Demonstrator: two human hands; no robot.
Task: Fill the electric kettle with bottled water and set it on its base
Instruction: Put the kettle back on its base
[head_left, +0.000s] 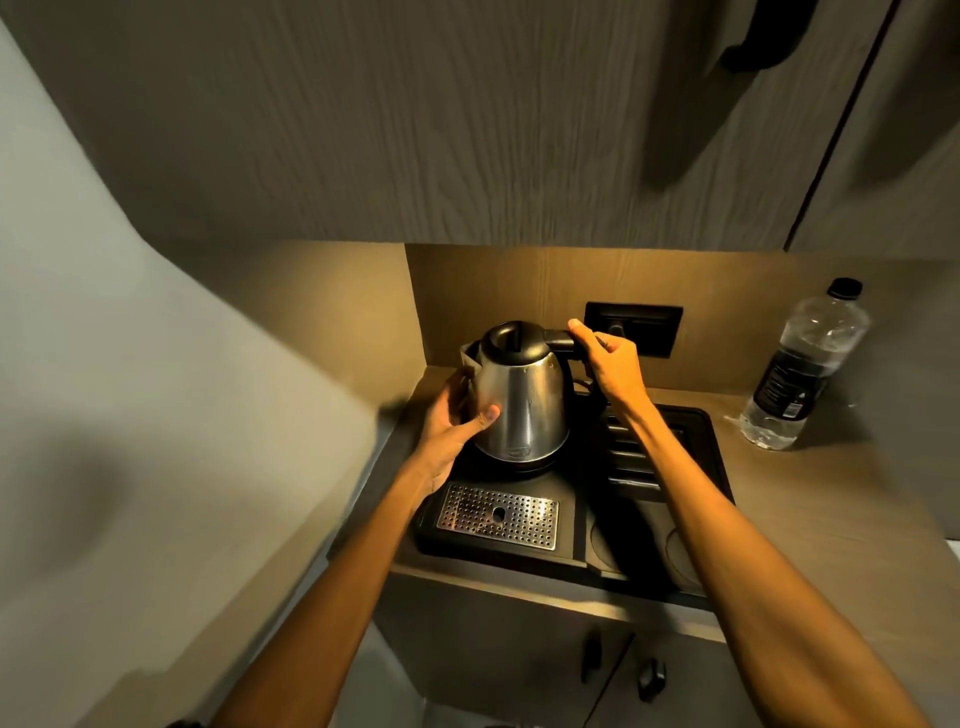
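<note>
Right now kettle (519, 400) sits upright on base (511, 465), frame centre. R hand (610, 366) clenched on handle, L hand (452, 421) cupping body w/ spread fingers. Bottle (802, 371), capped, upper right, well apart; R hand nearer.

A perforated metal drip grate (497, 516) sits in a black tray (696, 431) below a wall socket (636, 329).

The one camera sits on my head. It looks forward and down at my hands, close over the surface (810, 499). The wall is at 12 o'clock, and a cupboard (467, 130) hangs near above.
</note>
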